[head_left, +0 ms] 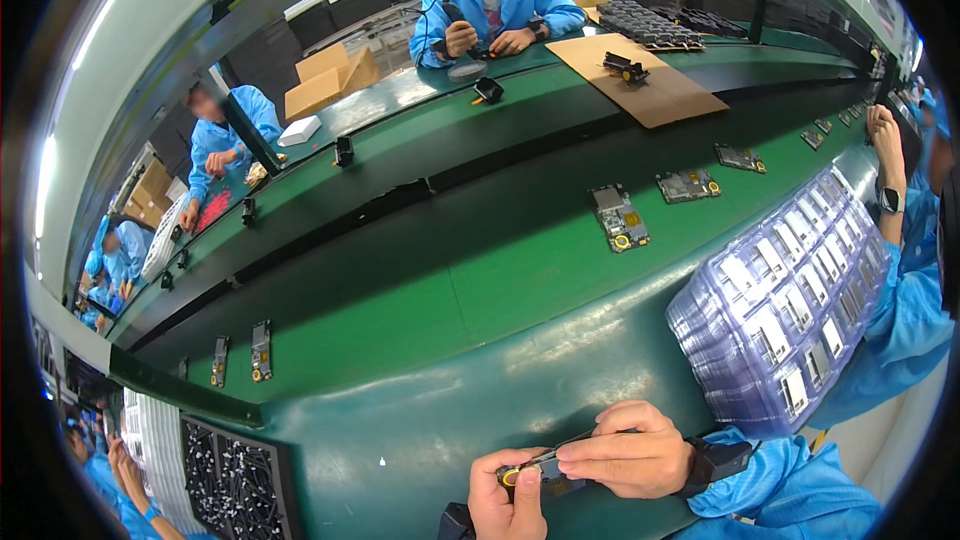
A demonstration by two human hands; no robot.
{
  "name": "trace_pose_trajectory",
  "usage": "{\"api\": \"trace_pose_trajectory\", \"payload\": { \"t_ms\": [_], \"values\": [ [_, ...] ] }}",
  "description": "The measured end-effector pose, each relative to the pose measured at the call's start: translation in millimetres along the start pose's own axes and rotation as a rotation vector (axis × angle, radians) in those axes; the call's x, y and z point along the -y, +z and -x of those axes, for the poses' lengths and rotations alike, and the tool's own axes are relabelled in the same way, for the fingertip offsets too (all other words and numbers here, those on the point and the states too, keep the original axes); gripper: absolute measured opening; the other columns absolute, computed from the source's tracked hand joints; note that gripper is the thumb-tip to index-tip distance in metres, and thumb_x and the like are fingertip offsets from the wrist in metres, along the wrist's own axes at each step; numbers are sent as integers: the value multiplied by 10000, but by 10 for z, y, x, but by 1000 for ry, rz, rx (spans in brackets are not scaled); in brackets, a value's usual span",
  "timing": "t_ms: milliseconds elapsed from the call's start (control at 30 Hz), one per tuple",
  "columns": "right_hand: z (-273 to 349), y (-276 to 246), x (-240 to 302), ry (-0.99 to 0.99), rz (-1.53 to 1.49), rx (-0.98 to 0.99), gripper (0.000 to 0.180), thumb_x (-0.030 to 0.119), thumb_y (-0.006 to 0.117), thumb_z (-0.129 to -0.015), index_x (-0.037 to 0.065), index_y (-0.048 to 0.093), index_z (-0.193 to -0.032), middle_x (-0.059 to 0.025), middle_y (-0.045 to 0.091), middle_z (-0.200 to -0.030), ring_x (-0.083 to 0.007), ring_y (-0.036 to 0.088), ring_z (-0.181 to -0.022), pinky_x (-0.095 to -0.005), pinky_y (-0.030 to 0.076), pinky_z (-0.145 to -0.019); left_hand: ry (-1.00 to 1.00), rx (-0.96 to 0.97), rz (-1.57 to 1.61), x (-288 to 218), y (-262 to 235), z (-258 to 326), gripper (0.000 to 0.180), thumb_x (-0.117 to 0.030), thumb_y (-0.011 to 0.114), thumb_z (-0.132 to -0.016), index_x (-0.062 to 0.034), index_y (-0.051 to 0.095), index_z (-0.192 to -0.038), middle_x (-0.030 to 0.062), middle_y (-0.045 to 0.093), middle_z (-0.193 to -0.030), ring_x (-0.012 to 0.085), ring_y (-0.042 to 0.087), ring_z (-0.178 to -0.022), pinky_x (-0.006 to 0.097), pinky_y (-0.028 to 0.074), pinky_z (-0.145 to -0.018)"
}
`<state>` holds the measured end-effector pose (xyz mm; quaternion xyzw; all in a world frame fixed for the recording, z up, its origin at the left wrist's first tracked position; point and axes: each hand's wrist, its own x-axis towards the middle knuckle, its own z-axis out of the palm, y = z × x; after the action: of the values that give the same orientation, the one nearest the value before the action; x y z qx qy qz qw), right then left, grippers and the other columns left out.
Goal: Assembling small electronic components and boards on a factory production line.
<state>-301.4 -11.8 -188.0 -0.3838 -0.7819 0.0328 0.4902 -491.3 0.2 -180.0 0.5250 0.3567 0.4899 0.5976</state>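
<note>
Low in the picture, my left hand is closed round the left end of a small circuit board, thumb in front. The board carries a yellow ring at that end. My right hand reaches in from the right, fingers pinched together at the board's upper edge. A thin dark piece runs along that edge into the right fingertips; its kind is too small to make out. Both hands are over the near strip of the green workbench, and the fingers cover much of the board.
Right of my hands stands a stack of clear plastic trays holding white-silver parts. Beyond runs a green conveyor belt with several circuit boards. A black tray of small black parts sits lower left. Co-workers in blue sit across and at both sides.
</note>
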Motion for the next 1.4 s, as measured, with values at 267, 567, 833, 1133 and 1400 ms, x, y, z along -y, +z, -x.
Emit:
{"api": "trace_pose_trajectory", "payload": {
  "t_ms": [267,567,833,1133,1400],
  "values": [
    [27,7,46,28,21,16,342,-13,753,-722,61,748,-1055,-4,703,-1147,-190,568,-929,-299,518,-774,-13,-29,-42,36,-23,35,162,-60,525,-1014,-18,492,-1167,49,594,-1002,89,560,-866,224,464,-806],
    [25,39,76,49,59,-22,336,-2,778,-704,54,746,-1034,-7,695,-1145,-198,566,-915,-298,520,-764,46,-21,-70,69,-17,43,164,-44,528,-1007,-14,493,-1164,71,621,-1022,101,586,-874,232,475,-811],
    [3,56,18,256,-157,49,292,80,784,-778,45,721,-1062,-64,693,-953,-220,614,-828,-302,494,-729,290,78,-412,133,-140,49,151,-22,578,-968,-6,533,-1111,168,690,-1017,196,683,-868,291,535,-775],
    [65,54,-16,358,-146,84,192,195,768,-831,67,708,-961,-52,664,-822,-252,602,-737,-350,487,-683,215,27,-503,67,-79,-41,233,-89,621,-954,-12,577,-1169,176,667,-940,304,660,-789,353,535,-733],
    [27,-18,157,569,-298,312,307,377,749,-874,84,669,-833,-79,640,-659,-241,633,-555,-344,489,-515,226,324,-588,-90,-143,-64,189,-48,617,-928,-27,596,-1115,179,707,-878,334,718,-795,367,554,-693]
  ]
}}
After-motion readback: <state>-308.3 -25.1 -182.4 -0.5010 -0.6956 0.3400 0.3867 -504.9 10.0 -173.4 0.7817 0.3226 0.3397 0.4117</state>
